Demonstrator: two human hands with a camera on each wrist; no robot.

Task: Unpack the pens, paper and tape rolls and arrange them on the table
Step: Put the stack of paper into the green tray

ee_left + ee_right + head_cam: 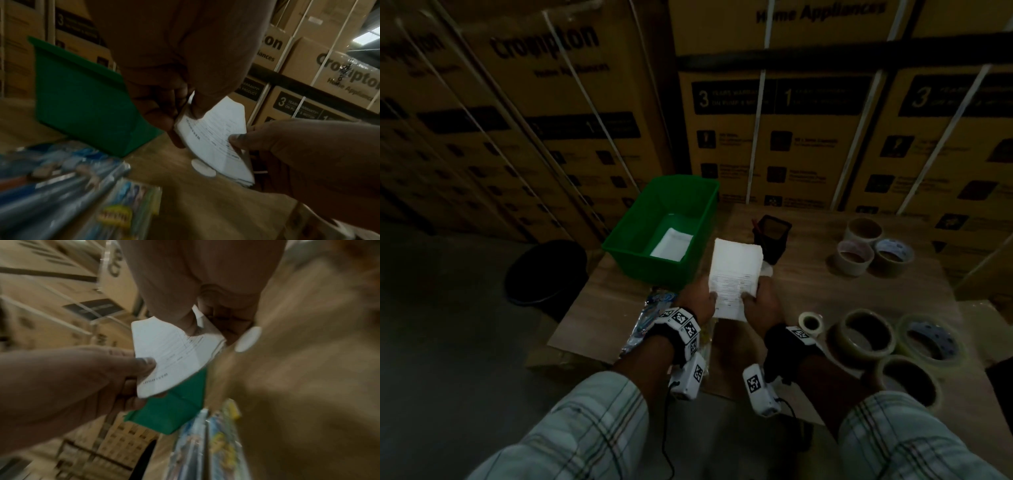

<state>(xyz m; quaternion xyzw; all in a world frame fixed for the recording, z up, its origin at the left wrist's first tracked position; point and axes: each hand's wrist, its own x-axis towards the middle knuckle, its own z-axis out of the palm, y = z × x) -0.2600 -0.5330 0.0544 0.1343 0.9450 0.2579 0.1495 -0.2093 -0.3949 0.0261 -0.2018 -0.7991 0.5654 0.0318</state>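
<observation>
Both hands hold a stack of white printed paper [734, 274] above the middle of the wooden table [808, 284]. My left hand [700, 301] pinches its near left corner, thumb on top; in the left wrist view the paper [213, 134] fans out between both hands. My right hand [755, 303] pinches the near right corner, and the right wrist view shows the paper [170, 356] too. More white paper [671, 243] lies in the green bin [640, 219]. Packs of pens [650, 318] lie at the table's left near edge. Several tape rolls [866, 334] sit to the right.
A black pen holder [774, 240] stands just behind the held paper. More tape rolls [873, 246] sit at the far right of the table. Stacked cardboard boxes [774, 137] wall the back. A dark bucket [548, 274] stands on the floor at left.
</observation>
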